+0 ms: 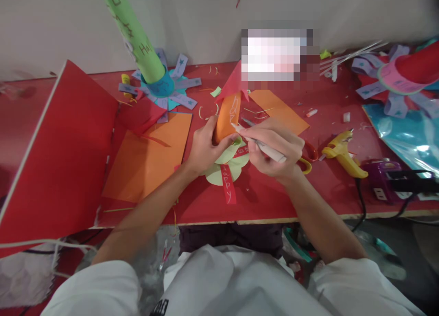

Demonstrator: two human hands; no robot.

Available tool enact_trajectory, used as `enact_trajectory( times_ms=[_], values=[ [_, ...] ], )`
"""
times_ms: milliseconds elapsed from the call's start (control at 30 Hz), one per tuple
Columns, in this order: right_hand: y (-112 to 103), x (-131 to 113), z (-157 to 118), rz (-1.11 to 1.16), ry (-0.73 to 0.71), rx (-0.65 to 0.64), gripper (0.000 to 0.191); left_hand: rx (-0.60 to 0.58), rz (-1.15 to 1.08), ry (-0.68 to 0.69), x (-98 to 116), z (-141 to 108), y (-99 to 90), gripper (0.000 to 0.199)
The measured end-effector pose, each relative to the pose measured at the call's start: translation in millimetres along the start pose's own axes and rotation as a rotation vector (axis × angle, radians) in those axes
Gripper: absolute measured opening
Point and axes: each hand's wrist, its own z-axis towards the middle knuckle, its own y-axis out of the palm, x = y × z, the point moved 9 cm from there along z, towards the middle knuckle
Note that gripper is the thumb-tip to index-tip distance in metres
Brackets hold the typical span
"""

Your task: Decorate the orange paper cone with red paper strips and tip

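My left hand (207, 144) is wrapped round an orange paper tube (224, 117) with a red paper cone (235, 83) on its top. White marks are drawn on the tube's side. In my right hand (274, 144) is a white marker pen (269, 150), its tip at the marks on the tube. Under the tube spreads a pale green petal-shaped paper base (216, 175). A red paper strip (228, 183) lettered "happy" crosses the base, and another lettered red strip lies partly behind my right hand. Scissors (305, 165) with red and yellow handles lie beside that hand.
Orange paper sheets (147, 160) lie at the left by an upright red board (68, 160). A green paper tube (137, 41) with purple strips stands behind. At the right are a yellow glue gun (345, 153), a purple box with cords (382, 179) and blue plastic wrapping (408, 133).
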Motion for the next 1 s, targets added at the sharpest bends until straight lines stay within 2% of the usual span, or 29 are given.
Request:
enact_trajectory(
  times_ms=[133, 333, 433, 533, 700, 1000],
  values=[
    [-1.0, 2.4, -0.3, -0.025, 0.026, 0.022, 0.037, -0.037, -0.171, -0.021, -13.9, 5.9, 6.5, 0.068],
    [5.3, 14.6, -10.7, -0.047, 0.128, -0.004, 0.026, -0.154, -0.322, 0.125, -20.6, 14.6, 18.3, 0.093],
    [7.5, 19.5, -14.8, -0.041, 0.18, -0.025, 0.025, -0.161, -0.328, 0.127, -20.5, 14.5, 19.8, 0.106],
    [10.3, 21.1, -13.7, 0.004, 0.204, -0.053, 0.029, -0.119, -0.287, 0.086, -21.8, 14.8, 16.5, 0.104],
    [20.3, 23.0, -10.2, 0.036, 0.224, -0.151, 0.031, -0.147, -0.287, 0.037, -22.7, 15.4, 19.5, 0.103],
    [17.5, 23.6, -11.0, 0.003, 0.227, -0.125, 0.031, -0.117, -0.322, -0.013, -23.0, 12.8, 18.5, 0.095]
  ],
)
